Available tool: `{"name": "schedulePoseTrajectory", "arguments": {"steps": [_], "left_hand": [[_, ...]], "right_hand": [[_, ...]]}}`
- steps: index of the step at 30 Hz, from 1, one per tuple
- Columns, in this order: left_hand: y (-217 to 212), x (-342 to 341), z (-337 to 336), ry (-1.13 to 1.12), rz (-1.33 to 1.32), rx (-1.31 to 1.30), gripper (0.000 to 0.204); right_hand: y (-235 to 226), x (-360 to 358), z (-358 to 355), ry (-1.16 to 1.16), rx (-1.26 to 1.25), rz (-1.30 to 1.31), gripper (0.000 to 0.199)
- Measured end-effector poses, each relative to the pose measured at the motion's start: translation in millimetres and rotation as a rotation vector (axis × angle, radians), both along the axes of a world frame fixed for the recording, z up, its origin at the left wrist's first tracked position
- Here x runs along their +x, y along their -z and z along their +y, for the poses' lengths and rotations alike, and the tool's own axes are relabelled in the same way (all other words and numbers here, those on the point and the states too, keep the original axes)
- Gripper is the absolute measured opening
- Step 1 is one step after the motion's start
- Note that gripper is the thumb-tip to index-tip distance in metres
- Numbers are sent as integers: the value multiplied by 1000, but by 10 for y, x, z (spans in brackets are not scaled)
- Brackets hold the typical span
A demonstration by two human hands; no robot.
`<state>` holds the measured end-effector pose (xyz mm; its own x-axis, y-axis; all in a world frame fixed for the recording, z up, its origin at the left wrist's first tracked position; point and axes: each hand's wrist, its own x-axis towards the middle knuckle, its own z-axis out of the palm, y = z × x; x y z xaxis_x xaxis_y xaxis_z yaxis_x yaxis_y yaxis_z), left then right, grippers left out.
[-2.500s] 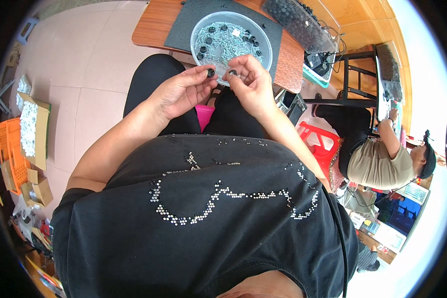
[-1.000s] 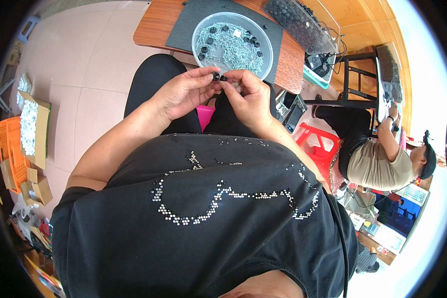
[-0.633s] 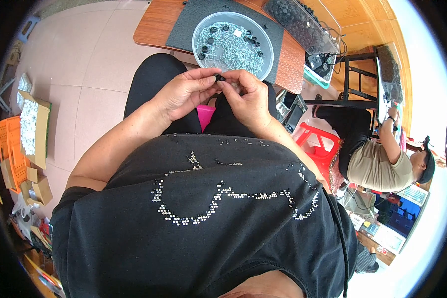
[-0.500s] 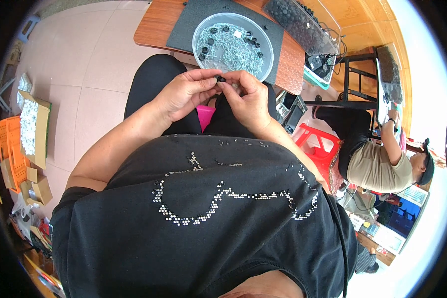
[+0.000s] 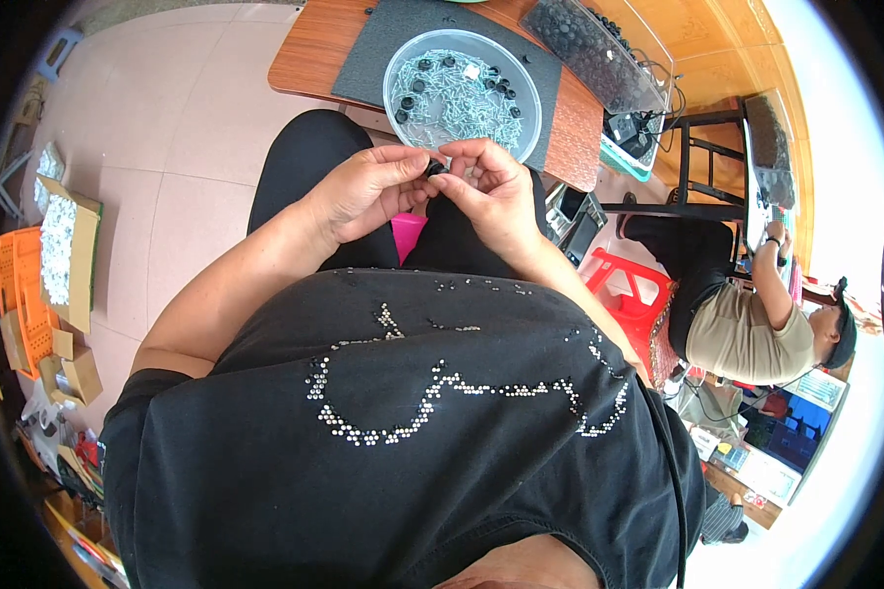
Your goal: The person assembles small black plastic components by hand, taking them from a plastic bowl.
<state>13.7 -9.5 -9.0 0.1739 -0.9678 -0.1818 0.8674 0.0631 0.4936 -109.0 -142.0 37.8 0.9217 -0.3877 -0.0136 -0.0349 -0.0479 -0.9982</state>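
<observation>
Between my fingertips, above my lap, is a small round black part (image 5: pixel 436 170), mostly covered by the fingers. My left hand (image 5: pixel 371 189) pinches it from the left with thumb and forefinger. From the right, my right hand (image 5: pixel 488 196) grips the same part, its thumb pressed on it and its other fingers curled. Just beyond the hands a clear round tub (image 5: pixel 537 116) holds many silvery screws (image 5: pixel 457 98). Several black round parts (image 5: pixel 406 102) lie on top of the screws, along with a small white piece (image 5: pixel 471 72).
The tub stands on a dark mat (image 5: pixel 363 64) on a brown wooden table (image 5: pixel 300 59). A clear bin of black parts (image 5: pixel 599 49) is at the back right. A red stool (image 5: pixel 624 294) and a seated person (image 5: pixel 746 329) are at right; cardboard boxes (image 5: pixel 83 260) and an orange crate (image 5: pixel 20 294) at left.
My hands have shifted slightly nearer to me, and the right fingers have spread a little around the black part. Both hands still hold it.
</observation>
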Motion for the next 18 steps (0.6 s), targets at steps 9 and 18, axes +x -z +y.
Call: {"name": "schedulePoseTrajectory", "arguments": {"steps": [9,18], "left_hand": [[29,-31,-1,34,92,-13,24],[29,-46,5,70,32,15,27]], "right_hand": [[6,5,-15,-94,-8,9,27],[-2,16,-46,-238,289,19,27]]}}
